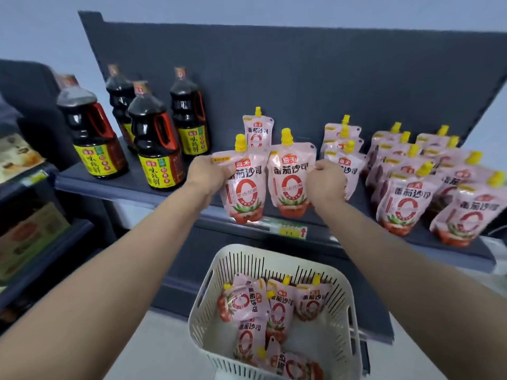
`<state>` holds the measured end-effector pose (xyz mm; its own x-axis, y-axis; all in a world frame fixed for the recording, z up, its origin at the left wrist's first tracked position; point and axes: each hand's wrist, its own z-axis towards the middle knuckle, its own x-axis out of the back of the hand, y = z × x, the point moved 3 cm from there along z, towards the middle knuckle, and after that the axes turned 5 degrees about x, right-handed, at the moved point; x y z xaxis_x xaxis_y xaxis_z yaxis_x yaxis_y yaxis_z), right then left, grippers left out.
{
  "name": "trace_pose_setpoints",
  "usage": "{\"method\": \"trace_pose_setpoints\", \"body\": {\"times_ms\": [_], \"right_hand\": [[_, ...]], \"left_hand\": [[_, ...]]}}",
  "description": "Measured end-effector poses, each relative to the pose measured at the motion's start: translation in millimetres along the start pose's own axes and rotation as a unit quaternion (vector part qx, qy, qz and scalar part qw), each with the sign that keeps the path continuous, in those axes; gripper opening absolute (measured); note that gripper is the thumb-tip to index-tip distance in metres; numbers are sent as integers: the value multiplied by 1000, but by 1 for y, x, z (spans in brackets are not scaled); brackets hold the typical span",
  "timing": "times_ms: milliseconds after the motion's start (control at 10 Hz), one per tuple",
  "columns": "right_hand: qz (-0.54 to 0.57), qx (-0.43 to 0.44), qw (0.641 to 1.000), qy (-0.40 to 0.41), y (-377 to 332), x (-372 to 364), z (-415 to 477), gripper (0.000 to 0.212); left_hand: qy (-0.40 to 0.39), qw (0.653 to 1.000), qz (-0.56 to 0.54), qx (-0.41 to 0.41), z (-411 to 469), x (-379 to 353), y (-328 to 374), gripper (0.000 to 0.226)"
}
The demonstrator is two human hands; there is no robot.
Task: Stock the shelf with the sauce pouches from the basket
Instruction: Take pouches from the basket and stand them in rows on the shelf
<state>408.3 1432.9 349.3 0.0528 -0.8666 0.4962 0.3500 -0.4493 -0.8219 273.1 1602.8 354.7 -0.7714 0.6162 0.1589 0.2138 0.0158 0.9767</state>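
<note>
My left hand grips a pink sauce pouch with a yellow cap by its upper left edge, upright at the shelf's front. My right hand grips a second pouch by its right edge, beside the first. Behind them one pouch stands on the dark shelf. More pouches stand just right of my right hand, and several rows fill the shelf's right part. Below, a white slotted basket holds several loose pouches.
Several dark soy sauce bottles with yellow labels stand on the left part of the shelf. A yellow price tag sits on the shelf's front rail. Another rack with boxed goods is at the far left.
</note>
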Motion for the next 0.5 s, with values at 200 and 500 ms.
{"method": "trace_pose_setpoints", "body": {"times_ms": [200,500], "right_hand": [[36,-71,996,27,-36,-28,48,28],[54,-133,989,-20,-38,-55,106,36]], "left_hand": [[-13,999,-34,-21,44,15,27,22],[-9,1000,-22,-14,96,8,28,23]]}}
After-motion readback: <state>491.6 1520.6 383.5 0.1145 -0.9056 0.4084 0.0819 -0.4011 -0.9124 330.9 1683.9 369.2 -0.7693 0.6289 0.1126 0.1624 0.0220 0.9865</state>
